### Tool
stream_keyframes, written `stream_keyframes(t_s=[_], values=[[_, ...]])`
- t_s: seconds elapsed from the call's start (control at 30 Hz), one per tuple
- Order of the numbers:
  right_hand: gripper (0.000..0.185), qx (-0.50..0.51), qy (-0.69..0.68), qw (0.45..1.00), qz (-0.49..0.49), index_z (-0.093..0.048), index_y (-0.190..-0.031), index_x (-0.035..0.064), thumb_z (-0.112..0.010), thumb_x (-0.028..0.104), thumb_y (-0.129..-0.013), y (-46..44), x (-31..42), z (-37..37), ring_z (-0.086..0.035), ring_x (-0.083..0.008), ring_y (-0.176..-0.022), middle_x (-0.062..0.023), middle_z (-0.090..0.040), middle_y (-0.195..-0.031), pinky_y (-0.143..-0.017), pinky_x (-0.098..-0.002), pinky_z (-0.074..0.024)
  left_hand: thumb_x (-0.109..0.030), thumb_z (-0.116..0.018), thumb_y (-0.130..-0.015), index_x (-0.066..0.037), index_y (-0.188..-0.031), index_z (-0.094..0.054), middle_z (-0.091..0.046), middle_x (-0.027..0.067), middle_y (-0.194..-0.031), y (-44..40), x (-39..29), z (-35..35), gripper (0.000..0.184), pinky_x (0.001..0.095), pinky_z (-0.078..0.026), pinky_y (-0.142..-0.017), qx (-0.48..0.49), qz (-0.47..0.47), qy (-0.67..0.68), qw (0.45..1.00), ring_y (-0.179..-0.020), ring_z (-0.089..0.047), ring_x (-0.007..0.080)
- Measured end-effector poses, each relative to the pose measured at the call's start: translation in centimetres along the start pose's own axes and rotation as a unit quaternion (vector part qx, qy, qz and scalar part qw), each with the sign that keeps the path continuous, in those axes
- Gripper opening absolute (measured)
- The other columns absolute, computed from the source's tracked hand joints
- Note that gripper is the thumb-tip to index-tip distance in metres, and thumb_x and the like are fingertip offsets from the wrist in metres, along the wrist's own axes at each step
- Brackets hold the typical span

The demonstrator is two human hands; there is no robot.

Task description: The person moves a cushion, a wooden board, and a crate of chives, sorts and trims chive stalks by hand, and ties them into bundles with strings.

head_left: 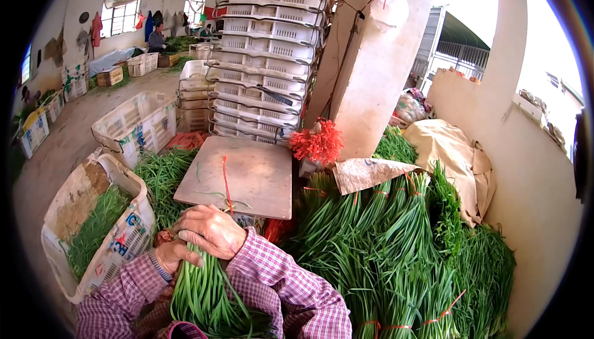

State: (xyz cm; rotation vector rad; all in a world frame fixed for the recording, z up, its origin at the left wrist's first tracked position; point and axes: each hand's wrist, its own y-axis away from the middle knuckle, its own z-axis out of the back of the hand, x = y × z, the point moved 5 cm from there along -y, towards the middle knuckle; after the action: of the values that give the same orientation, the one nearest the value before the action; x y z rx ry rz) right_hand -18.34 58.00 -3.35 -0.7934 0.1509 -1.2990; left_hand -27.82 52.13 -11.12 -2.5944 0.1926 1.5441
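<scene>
A loose bunch of green chives (207, 292) hangs in front of my body, its long leaves fanning down toward my lap. My left hand (173, 255) is closed round the upper part of the bunch from the left side. Over it lies my right hand (213, 230), its fingers bent across the top end, which they hide. Just beyond my hands is a square board (238, 172). On it lie a red tie (226, 181) and a few stray leaves.
Bundled chives (371, 246) with red ties pile up at my right. A bundle of red ties (317, 142) hangs beside the pillar (377, 73). White crates (266, 48) stack up behind the board. A crate (133, 212) holding greens stands at left. A person (156, 39) sits far back.
</scene>
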Motion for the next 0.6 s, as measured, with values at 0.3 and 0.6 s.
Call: stream_keyframes(t_s=[0.3, 0.6], values=[[0.081, -0.17, -0.243, 0.951, -0.088, -0.015, -0.147, 0.0051, -0.06, 0.038, -0.089, -3.6, -1.2, 1.4, -0.036, -0.0357, -0.132, -0.0257, -0.034, -0.142, -0.106, -0.0426, -0.0316, -0.01, -0.064, -0.076, -0.003, -0.1, -0.054, -0.06, 0.008, -0.071, 0.8, -11.4, 1.1, 0.027, 0.0365, -0.056, -0.061, -0.169, -0.16, 0.007, 0.973, -0.063, -0.063, 0.0235], [0.085, -0.129, -0.205, 0.96, -0.141, -0.02, -0.146, 0.0094, -0.068, 0.028, -0.078, -6.1, -3.7, -7.4, -0.049, -0.0423, -0.116, -0.0251, -0.049, -0.129, -0.099, -0.0476, -0.0365, -0.018, -0.066, -0.083, -0.006, -0.112, -0.049, -0.048, -0.0006, -0.071, 5.2, -27.3, -0.8, 0.036, 0.0263, -0.047, -0.065, -0.175, -0.429, -0.196, 0.864, -0.066, -0.054, 0.0133]])
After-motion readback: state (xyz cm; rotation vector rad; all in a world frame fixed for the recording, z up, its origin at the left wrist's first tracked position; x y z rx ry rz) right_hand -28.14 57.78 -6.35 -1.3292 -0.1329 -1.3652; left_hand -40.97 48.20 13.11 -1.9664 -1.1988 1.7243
